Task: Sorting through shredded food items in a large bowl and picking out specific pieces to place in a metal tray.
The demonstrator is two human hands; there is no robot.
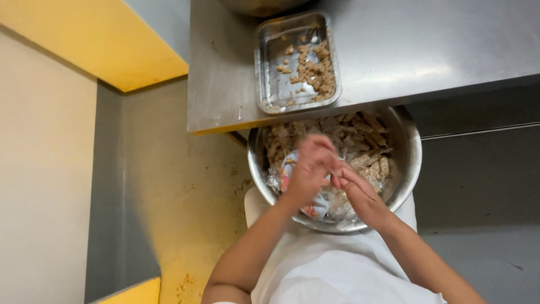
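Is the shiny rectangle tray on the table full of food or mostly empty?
Mostly empty. The tray shows bare metal on its left; brown pieces lie only along its right side.

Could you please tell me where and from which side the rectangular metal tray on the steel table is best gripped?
Probably by the raised rim of the rectangular metal tray along its two long sides, coming from above: the rim stands clear of the steel table.
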